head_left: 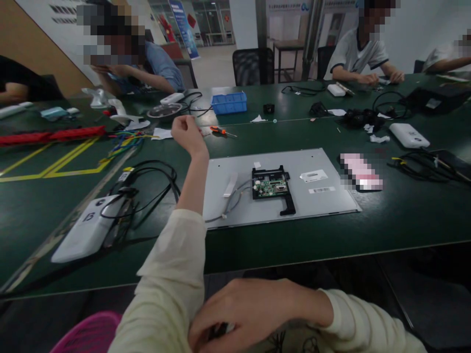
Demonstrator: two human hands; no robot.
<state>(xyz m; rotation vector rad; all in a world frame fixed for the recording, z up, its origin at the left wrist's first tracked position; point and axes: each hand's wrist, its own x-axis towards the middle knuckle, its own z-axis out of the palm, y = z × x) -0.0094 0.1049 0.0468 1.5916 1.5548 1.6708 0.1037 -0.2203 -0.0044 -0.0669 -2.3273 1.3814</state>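
My left hand is raised over the far left of the table, its fingers curled together. What they hold, if anything, is hidden. Close beyond it are a round metal dish and an orange-and-black screwdriver. Low over my lap, my right hand is bent with its fingers closed; a small dark and white bit shows beneath, too hidden to name. Between hands and far table side lies a grey metal panel, carrying a green circuit board in a black bracket. A grey cable runs from the board.
At left lies a white power bank with black cables. A blue basket stands at the back. Right of the panel lie a phone, another white power bank and more cables. People sit across the table.
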